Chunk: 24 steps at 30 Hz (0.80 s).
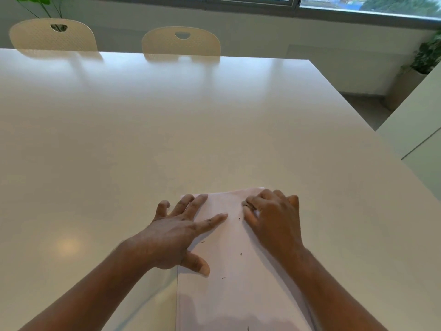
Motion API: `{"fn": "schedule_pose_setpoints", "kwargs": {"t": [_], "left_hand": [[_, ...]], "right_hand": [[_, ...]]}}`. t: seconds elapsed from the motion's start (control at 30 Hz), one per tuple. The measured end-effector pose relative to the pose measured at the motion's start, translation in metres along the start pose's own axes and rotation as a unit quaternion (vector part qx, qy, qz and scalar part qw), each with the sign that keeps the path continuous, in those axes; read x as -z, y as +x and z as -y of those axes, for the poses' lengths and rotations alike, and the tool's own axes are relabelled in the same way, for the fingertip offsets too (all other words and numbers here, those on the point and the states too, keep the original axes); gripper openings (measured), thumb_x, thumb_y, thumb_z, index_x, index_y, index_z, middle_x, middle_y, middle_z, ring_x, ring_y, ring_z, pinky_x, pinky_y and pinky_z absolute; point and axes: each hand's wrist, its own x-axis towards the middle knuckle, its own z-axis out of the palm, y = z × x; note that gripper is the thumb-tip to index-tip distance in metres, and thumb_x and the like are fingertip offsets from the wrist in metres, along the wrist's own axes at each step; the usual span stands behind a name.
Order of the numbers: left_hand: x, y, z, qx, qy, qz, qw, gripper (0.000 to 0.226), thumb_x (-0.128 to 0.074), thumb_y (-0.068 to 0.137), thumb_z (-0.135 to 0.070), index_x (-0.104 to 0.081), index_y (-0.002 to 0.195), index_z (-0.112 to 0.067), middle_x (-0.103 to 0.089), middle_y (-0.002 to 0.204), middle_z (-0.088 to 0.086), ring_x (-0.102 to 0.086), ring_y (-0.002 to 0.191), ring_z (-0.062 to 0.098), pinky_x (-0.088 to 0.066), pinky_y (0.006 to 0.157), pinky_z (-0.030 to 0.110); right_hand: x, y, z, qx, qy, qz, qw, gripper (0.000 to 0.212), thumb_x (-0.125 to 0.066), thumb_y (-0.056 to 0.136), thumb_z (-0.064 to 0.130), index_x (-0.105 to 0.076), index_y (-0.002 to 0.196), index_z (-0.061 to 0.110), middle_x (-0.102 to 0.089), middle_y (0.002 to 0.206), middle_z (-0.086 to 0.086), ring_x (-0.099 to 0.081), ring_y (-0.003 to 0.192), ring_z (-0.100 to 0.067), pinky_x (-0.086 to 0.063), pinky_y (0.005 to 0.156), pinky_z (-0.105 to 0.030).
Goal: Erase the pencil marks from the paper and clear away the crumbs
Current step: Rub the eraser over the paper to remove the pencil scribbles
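White paper (238, 295), one sheet, lies flat on a pale glossy surface (143, 139). It is the landmark for everything below.

Head view:
- The paper's near end runs out of the bottom of the frame, and its far end lies between the two hands.
- Left hand (176, 232) is on the paper's left edge, palm down, fingers straight and spread wide. The forefinger and thumb rest on the sheet and the other fingers reach past its far left corner onto the surface. It holds nothing.
- Right hand (274, 220) is over the paper's far right corner, knuckles up, with its fingers (249, 204) curled inward and their tips on the sheet. A small pale patch shows under the fingers. I cannot tell whether it is a held thing or bare paper, so the grip is unclear.
- Crumbs (241, 254): a few dark specks scattered down the middle of the paper, between and nearer than the hands, one close to the bottom edge.
- No pencil marks can be made out on the sheet.
- Beyond the paper, across the surface, are two cream chairs (181, 41) pushed in at the far side, with a window (250, 0) behind them.
- Far right of the paper stands a potted plant (427, 56) on the floor.
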Motion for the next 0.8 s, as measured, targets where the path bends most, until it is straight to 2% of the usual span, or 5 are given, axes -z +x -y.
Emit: {"fn": "schedule_pose_setpoints", "kwargs": {"t": [0.2, 0.33, 0.4, 0.6, 0.8], "left_hand": [[0.000, 0.001, 0.000, 0.002, -0.002, 0.001, 1.000, 0.115, -0.063, 0.077, -0.086, 0.024, 0.150, -0.067, 0.042, 0.167, -0.003, 0.036, 0.155, 0.021, 0.004, 0.121, 0.057], [0.000, 0.002, 0.001, 0.000, -0.005, 0.002, 1.000, 0.115, -0.063, 0.076, -0.088, 0.025, 0.149, -0.069, 0.041, 0.167, -0.004, 0.037, 0.154, 0.021, 0.006, 0.122, 0.058], [-0.001, 0.001, 0.000, 0.003, -0.008, 0.002, 1.000, 0.116, -0.064, 0.076, -0.086, 0.024, 0.149, -0.069, 0.041, 0.167, -0.004, 0.037, 0.154, 0.021, 0.007, 0.122, 0.059], [-0.001, 0.002, 0.000, 0.003, -0.005, 0.002, 1.000, 0.115, -0.063, 0.077, -0.085, 0.026, 0.149, -0.068, 0.043, 0.166, -0.004, 0.038, 0.154, 0.021, 0.005, 0.121, 0.057], [-0.001, 0.000, 0.000, -0.003, -0.004, -0.004, 1.000, 0.115, -0.060, 0.075, -0.089, 0.025, 0.149, -0.068, 0.042, 0.166, -0.004, 0.037, 0.154, 0.021, 0.007, 0.121, 0.056]], "right_hand": [[0.003, -0.029, 0.017, 0.093, 0.038, 0.036, 0.994, 0.017, -0.062, 0.094, 0.039, -0.071, 0.083, 0.031, -0.060, 0.078, 0.012, -0.056, 0.075, -0.013, -0.028, 0.072, -0.036], [0.005, -0.008, -0.003, 0.015, -0.001, 0.015, 1.000, 0.021, -0.059, 0.094, 0.042, -0.075, 0.083, 0.032, -0.067, 0.081, 0.012, -0.059, 0.076, -0.017, -0.030, 0.072, -0.037], [0.008, -0.008, -0.002, 0.011, 0.003, 0.015, 1.000, 0.022, -0.058, 0.094, 0.041, -0.074, 0.082, 0.031, -0.066, 0.081, 0.011, -0.059, 0.076, -0.018, -0.030, 0.071, -0.037], [0.016, -0.064, 0.032, 0.109, 0.043, 0.039, 0.992, 0.017, -0.064, 0.095, 0.040, -0.070, 0.083, 0.030, -0.059, 0.078, 0.012, -0.054, 0.075, -0.015, -0.033, 0.072, -0.038], [0.017, -0.039, 0.003, 0.016, 0.002, -0.009, 1.000, 0.015, -0.065, 0.090, 0.039, -0.076, 0.083, 0.032, -0.065, 0.077, 0.012, -0.058, 0.073, -0.016, -0.034, 0.071, -0.038]]}}
